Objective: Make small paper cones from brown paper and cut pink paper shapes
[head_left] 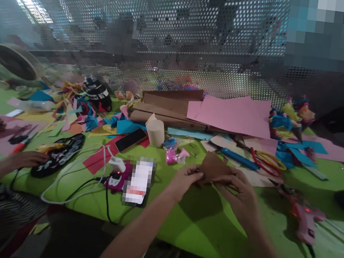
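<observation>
A folded piece of brown paper (214, 167) is held up just above the green table (160, 228). My left hand (187, 180) pinches its left side between thumb and fingers. On its lower right edge, my right hand (239, 191) grips it with bent fingers. Beyond the paper lie a blue utility knife (240, 158) and scissors with red and yellow handles (266, 162). To the right of my right hand rests a pink glue gun (306, 223) with a small red light on.
Left of my hands lie a lit phone (138, 181), a purple power strip (117, 181) with cables, a dark phone (131, 140) and a paper roll (155, 132). A co-worker's hand (32, 158) touches a dark sandal (58, 157). Pink paper (233, 113) and scraps line the back.
</observation>
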A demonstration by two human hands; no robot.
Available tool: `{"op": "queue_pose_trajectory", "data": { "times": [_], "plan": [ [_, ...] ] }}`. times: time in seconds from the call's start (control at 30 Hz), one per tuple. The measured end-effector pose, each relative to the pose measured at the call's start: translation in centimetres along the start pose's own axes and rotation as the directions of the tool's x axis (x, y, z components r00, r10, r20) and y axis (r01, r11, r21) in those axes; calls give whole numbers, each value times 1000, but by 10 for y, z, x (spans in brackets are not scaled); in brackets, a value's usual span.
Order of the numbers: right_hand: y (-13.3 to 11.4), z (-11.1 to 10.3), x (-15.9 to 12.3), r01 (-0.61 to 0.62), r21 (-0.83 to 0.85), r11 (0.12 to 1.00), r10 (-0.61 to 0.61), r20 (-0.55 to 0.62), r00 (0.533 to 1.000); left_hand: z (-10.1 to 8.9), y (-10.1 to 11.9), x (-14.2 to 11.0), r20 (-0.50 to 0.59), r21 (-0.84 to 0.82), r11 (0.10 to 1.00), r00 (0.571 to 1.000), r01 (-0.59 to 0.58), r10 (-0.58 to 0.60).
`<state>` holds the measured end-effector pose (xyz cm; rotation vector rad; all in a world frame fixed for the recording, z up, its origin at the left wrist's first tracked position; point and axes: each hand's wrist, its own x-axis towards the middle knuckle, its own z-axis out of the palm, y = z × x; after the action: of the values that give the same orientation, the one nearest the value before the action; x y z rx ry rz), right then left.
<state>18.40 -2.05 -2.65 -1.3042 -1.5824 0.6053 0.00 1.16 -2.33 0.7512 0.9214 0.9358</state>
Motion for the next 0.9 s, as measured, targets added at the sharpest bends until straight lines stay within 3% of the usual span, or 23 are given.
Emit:
{"op": "queue_pose_trajectory", "data": {
  "times": [0.17, 0.4, 0.6, 0.77, 0.9],
  "plan": [
    [4, 3, -1, -14, 14, 1000, 15, -67, 998, 0, -1, 0, 68, 24, 1000, 997, 20, -21],
    [-1, 2, 9, -5, 9, 1000, 5, -59, 998, 0, -6, 2, 80, 207, 971, 992, -116, 101],
    [-12, -1, 30, 8, 17, 1000, -9, 76, 997, 0, -1, -1, 152, 334, 919, 975, -207, 164],
    [-12, 5, 37, 3, -4, 1000, -3, -29, 1000, 1, 8, -6, 38, 260, 956, 991, -133, 128],
    [-9, 9, 33, -38, 50, 998, 43, -100, 994, 2, 8, -9, 64, 249, 959, 990, -135, 123]
  ]
}}
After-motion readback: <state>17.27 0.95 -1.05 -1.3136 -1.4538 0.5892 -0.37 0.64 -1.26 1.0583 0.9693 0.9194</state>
